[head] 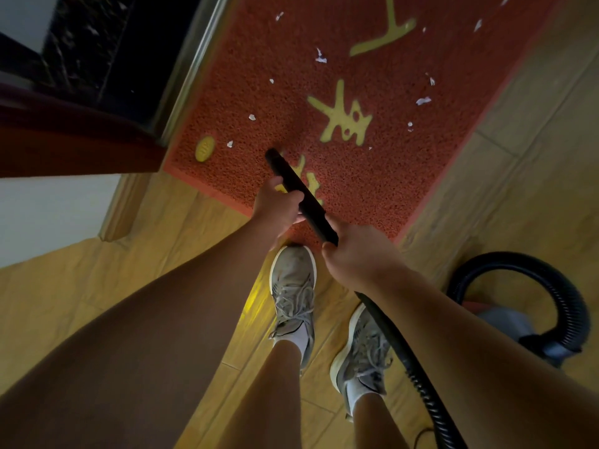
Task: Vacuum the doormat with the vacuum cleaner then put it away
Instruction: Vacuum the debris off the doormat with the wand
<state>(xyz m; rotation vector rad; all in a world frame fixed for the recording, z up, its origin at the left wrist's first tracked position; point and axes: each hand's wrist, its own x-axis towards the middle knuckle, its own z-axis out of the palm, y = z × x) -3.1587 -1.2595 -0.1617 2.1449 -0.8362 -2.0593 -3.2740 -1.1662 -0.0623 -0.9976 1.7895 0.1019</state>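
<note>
Grey sneakers stand on yellowish tiles by a threshold

**A:** what's actually sitting on that floor?

**B:** tan tiles, red doormat lying flat, vacuum cleaner off to the right (blurry grey body). Left sneaker has its toe at the mat's edge, right sneaker further back.

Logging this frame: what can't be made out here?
Head view:
Vacuum cleaner body: mostly hidden by the right forearm and hose.
Doormat: far end cut off by the top edge.
Nozzle mouth: too dark to tell whether it touches the doormat.
</note>
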